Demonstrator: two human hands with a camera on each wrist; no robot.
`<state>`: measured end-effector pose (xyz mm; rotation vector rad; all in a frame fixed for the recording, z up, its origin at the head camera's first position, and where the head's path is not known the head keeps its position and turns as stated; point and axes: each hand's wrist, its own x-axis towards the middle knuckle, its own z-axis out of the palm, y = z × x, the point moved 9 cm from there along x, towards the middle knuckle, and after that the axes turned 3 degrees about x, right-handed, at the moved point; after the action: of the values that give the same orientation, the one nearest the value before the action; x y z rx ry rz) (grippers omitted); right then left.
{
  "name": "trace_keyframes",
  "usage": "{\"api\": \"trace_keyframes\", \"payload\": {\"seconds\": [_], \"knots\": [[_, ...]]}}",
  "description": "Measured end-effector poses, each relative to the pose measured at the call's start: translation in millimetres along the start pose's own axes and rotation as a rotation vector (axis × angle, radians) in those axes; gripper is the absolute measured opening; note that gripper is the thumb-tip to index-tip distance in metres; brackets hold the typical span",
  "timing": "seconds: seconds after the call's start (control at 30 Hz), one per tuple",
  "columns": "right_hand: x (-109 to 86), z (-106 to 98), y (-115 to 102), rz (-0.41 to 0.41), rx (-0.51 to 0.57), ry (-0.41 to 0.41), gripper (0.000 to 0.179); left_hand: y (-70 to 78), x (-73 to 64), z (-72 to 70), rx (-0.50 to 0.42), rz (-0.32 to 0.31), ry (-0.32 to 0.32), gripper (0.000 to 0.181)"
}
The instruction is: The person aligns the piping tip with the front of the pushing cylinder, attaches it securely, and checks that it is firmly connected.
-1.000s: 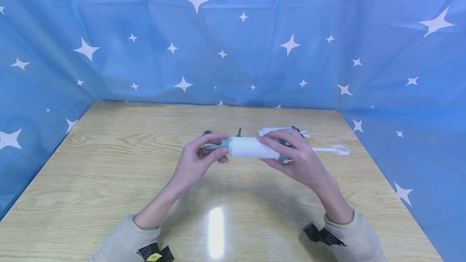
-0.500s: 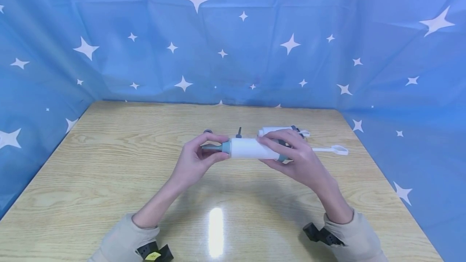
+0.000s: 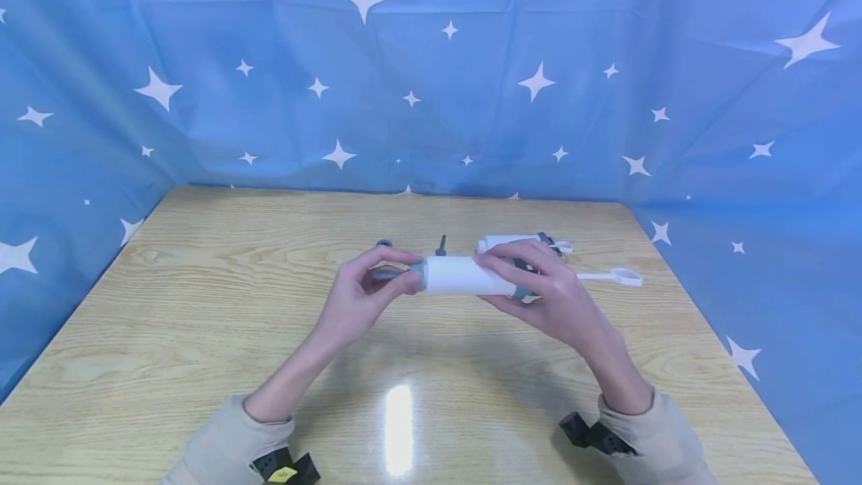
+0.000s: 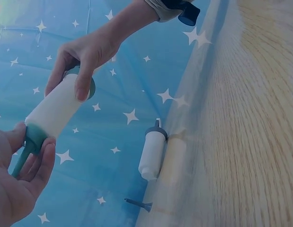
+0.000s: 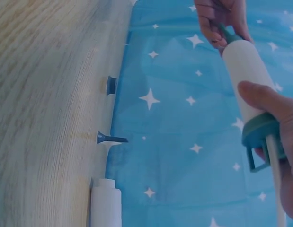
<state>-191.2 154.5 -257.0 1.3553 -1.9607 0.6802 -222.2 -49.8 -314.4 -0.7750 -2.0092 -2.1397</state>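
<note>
A large syringe [image 3: 453,275] with a white barrel is held level above the table between both hands. My left hand [image 3: 355,294] pinches the teal nozzle cap [image 4: 36,136] at its left end between thumb and fingers, the slim teal nozzle [image 4: 22,161] pointing into the palm. At the other end my right hand [image 3: 562,294] grips the barrel near the teal collar [image 5: 260,130], thumb lying along the white. From that collar a white plunger rod [image 5: 275,175] runs out, ending in a loop handle [image 3: 628,277]. Part of the collar is hidden behind the right fingers.
Behind the hands lies a second white syringe [image 4: 153,151] with a dark grey collar, its front end without a nozzle. A dark nozzle [image 5: 110,138] stands on the wooden table [image 3: 168,320], with a small dark ring-shaped cap [image 5: 111,85] farther left. A blue starry curtain [image 3: 431,118] surrounds the table.
My left thumb and fingers have shifted their hold on the teal nozzle cap, the thumb now further over it. The right hand has stayed nearly still, and the plunger handle sits very slightly further left.
</note>
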Motion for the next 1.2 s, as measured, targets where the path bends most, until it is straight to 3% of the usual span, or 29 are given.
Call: {"api": "trace_keyframes", "payload": {"seconds": [0.23, 0.43, 0.57, 0.73, 0.9, 1.1, 1.2], "knots": [[0.8, -0.8, -0.7, 0.002, 0.001, 0.002, 0.037, -9.3, 0.1, -0.3, 0.033, -0.104, -0.017, 0.028], [0.2, -0.8, 0.4, 0.014, -0.006, -0.005, 0.037, -6.4, -0.1, 1.2, -0.016, -0.083, -0.029, 0.032], [0.0, -0.5, 1.1, 0.018, -0.007, -0.009, 0.038, -5.0, 0.2, 0.4, 0.012, -0.060, -0.017, 0.032], [0.0, 0.8, 1.2, 0.014, 0.003, -0.010, 0.037, 0.3, 0.6, -1.9, 0.020, -0.001, 0.005, 0.022], [0.3, 1.7, 0.2, 0.014, 0.002, -0.012, 0.038, 1.8, 0.1, -4.9, 0.037, 0.012, 0.040, 0.016], [1.0, 0.2, -0.5, 0.011, 0.002, -0.003, 0.038, 1.3, 1.4, -3.5, 0.048, 0.018, 0.028, 0.029], [1.4, -0.5, -0.7, 0.006, 0.000, -0.003, 0.037, -1.8, 1.5, -2.7, 0.040, -0.010, 0.016, 0.035]]}}
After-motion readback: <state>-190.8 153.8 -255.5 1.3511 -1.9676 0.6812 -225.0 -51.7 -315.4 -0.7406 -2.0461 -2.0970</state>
